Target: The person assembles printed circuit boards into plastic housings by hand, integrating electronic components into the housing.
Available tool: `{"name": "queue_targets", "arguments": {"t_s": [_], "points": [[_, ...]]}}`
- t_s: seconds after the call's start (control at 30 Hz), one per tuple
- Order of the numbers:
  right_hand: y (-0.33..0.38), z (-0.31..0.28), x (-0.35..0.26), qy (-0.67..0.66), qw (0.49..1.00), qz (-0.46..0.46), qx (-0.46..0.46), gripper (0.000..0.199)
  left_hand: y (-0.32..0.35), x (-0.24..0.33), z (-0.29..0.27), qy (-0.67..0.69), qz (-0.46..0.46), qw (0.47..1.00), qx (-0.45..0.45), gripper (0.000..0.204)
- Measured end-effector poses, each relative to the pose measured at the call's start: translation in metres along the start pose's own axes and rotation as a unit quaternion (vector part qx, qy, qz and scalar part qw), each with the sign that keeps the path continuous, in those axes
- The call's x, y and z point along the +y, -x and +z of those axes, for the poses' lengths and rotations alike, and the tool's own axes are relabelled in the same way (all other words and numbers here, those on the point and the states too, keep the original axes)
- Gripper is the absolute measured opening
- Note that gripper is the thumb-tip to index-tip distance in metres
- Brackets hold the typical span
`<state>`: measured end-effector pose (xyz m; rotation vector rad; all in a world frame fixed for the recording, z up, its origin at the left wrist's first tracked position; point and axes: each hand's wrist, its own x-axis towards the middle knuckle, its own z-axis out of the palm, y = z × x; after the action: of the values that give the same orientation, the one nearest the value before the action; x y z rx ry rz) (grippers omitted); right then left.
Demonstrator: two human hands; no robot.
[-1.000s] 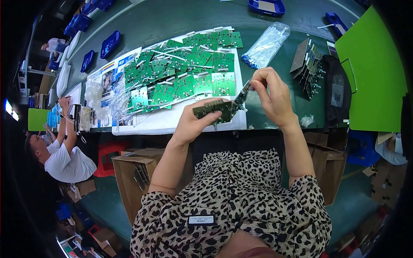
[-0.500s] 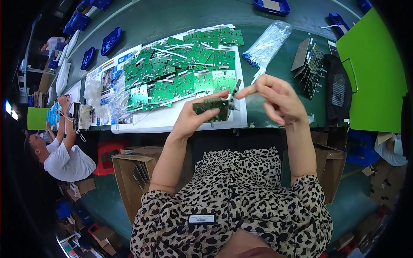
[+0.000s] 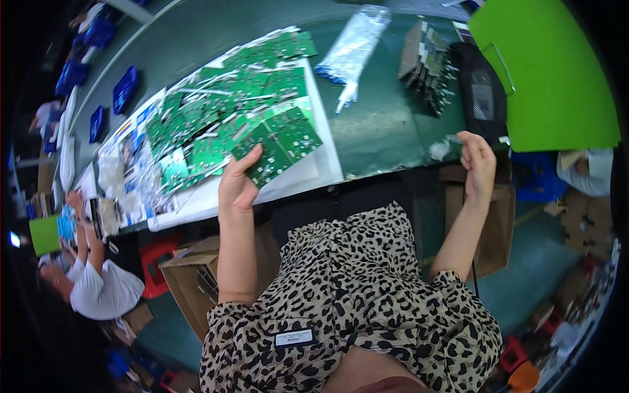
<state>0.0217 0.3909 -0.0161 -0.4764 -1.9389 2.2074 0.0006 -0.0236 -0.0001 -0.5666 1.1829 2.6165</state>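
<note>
My left hand (image 3: 237, 182) pinches a green circuit board (image 3: 283, 145) by its near left corner, the thumb lying on top. The board is tilted above the near right part of a pile of similar green circuit boards (image 3: 216, 98). These lie overlapping on a white sheet (image 3: 321, 118). My right hand (image 3: 480, 169) is raised at the bench's near right edge, away from the boards. Its fingers are curled in; what they hold, if anything, is hidden. A black mesh-panelled item (image 3: 481, 95) lies just beyond it.
A clear bag of blue-tipped white strips (image 3: 356, 46) lies beyond the sheet. Assembled boards (image 3: 429, 69) stand in a row to its right, near a bright green panel (image 3: 544, 78). A cardboard box (image 3: 190, 278) stands below the bench. A person in white (image 3: 105, 288) works at left.
The dark board with parts has left my left hand, which now holds a flat green board further left. My right hand has moved right, away from the left. The whole view has shifted and tilted.
</note>
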Motion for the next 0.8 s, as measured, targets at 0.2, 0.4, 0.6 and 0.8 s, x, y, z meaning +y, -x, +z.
{"name": "queue_targets", "arguments": {"t_s": [0.2,0.4,0.6,0.8], "points": [[0.0,-0.008,0.044,0.285,0.952,-0.103,0.052,0.013,-0.006,-0.007,0.019,0.059,-0.04,0.997,-0.027,0.042],[0.006,0.008,0.024,0.559,0.809,-0.141,0.115,0.011,0.007,-0.005,0.036,0.098,-0.058,0.991,-0.068,0.036],[0.009,0.019,0.005,0.658,0.701,-0.244,0.126,0.021,0.018,0.003,0.039,0.095,-0.032,0.99,-0.103,0.034],[0.011,0.071,-0.044,0.387,0.868,-0.298,0.091,0.027,0.016,0.004,0.034,0.153,-0.06,0.975,-0.147,0.038]]}}
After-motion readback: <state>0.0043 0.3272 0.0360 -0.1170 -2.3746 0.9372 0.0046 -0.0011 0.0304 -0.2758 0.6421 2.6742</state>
